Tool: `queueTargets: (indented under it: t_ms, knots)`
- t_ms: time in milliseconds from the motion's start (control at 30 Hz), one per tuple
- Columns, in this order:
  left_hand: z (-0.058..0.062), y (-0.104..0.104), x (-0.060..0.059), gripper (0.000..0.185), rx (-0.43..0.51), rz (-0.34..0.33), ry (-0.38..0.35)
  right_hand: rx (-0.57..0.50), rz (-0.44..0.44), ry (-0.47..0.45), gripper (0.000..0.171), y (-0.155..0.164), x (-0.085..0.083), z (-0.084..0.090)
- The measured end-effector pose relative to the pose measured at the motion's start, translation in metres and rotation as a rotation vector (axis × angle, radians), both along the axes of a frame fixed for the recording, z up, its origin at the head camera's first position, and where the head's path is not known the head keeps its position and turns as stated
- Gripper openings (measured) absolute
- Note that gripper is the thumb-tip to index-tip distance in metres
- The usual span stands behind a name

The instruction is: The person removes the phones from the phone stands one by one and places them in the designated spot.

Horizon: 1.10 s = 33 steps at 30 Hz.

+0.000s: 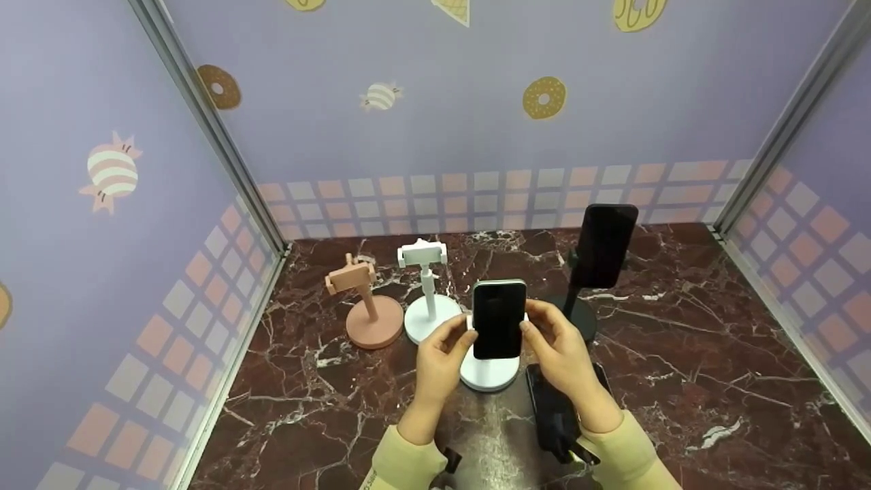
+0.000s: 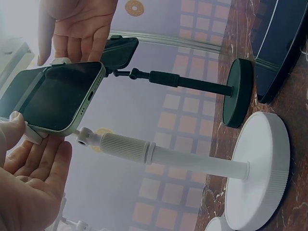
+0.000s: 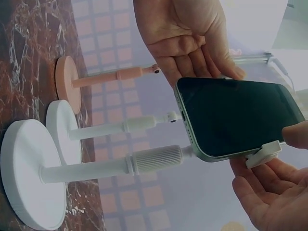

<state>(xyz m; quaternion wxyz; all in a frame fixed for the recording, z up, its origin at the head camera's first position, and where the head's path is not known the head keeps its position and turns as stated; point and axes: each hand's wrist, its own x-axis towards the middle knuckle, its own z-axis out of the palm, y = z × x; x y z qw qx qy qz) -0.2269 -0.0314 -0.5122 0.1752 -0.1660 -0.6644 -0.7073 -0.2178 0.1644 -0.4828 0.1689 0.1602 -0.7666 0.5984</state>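
Observation:
A phone [image 1: 499, 318] with a pale green edge and a dark screen stands upright in the clamp [image 3: 262, 154] of a white stand [image 1: 488, 373]. My left hand [image 1: 446, 347] pinches its left edge, thumb [image 2: 14, 122] on the clamp in front and fingers behind. On the other edge, my right hand [image 1: 551, 337] pinches the same way, thumb [image 3: 293, 137] on the clamp jaw. In the wrist views the phone [image 2: 53, 96] [image 3: 236, 115] sits between both hands, on the ribbed stem [image 3: 154, 159] above the round base [image 2: 257, 168].
A black stand [image 1: 578, 309] carries another dark phone [image 1: 603, 245] at the right rear. An empty pink stand [image 1: 364, 299] and an empty white stand [image 1: 425, 286] stand at the left. A dark phone [image 1: 554, 408] lies flat under my right wrist. Purple walls enclose the marble table [image 1: 680, 354].

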Motion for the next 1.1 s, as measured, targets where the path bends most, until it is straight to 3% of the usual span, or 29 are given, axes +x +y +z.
queueTargets:
  t_ms: [700, 1100]
  knots:
    - [-0.001, 0.001, -0.002, 0.029, 0.015, -0.003, 0.002, 0.069, -0.022, 0.183, 0.032, -0.002, -0.004, 0.023]
    - [0.001, 0.000, 0.001, 0.029, 0.006, 0.001, -0.018, 0.137, -0.051, 0.217, 0.039, -0.006, -0.006, 0.038]
